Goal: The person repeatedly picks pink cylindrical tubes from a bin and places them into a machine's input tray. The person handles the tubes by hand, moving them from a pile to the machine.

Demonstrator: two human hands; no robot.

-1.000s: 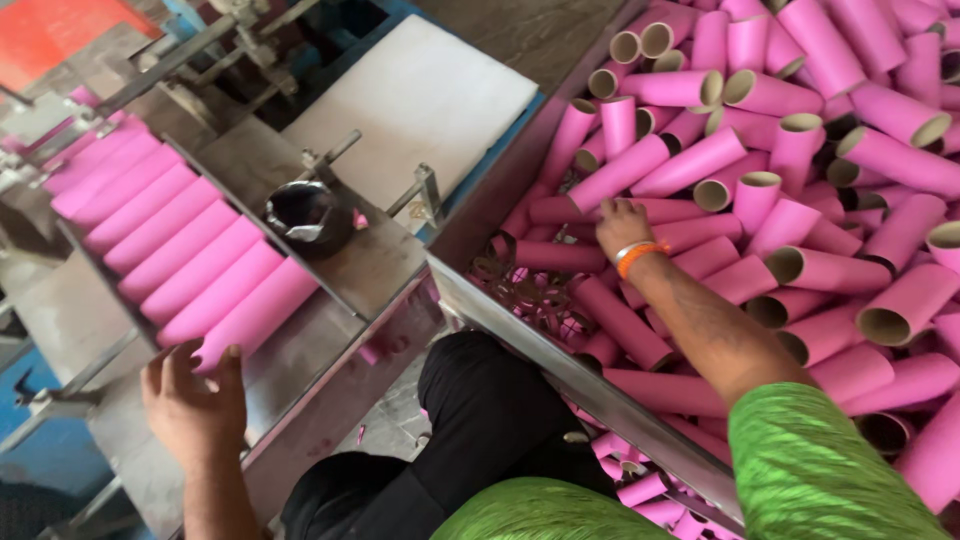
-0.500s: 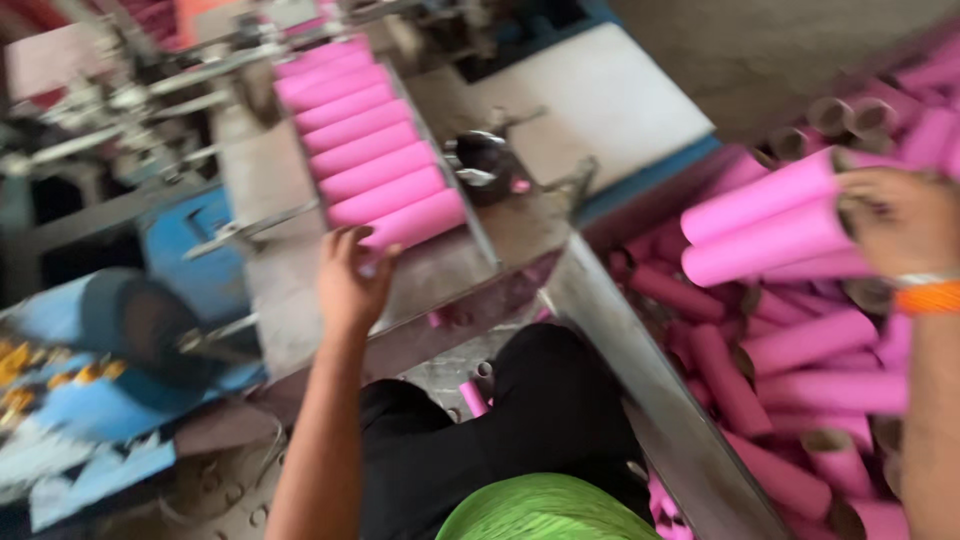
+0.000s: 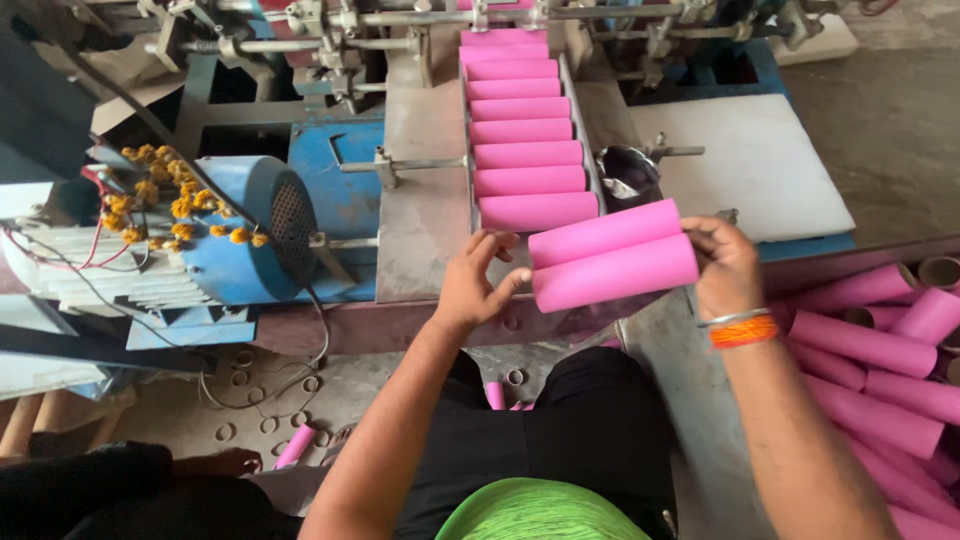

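Two pink cardboard tubes (image 3: pixel 612 254) lie side by side across my view, just below a metal feed chute (image 3: pixel 428 200) that carries a row of several pink tubes (image 3: pixel 528 130). My right hand (image 3: pixel 722 262) grips the right ends of the two tubes; it wears an orange band at the wrist. My left hand (image 3: pixel 480 285) is at their left ends with fingers spread, touching or nearly touching them. The lowest tube in the chute (image 3: pixel 538 211) lies just above the pair I carry.
A blue motor (image 3: pixel 245 240) hung with yellow flowers sits at the left, with wires beside it. A small dark metal bowl (image 3: pixel 625 176) and a white board (image 3: pixel 745 165) are right of the chute. A bin of pink tubes (image 3: pixel 890 340) lies at the right. Cardboard rings (image 3: pixel 270 400) litter the floor.
My right hand has carried two pink tubes from the bin at the right over to the chute's lower end. My left hand has come off the chute edge to meet their left ends.
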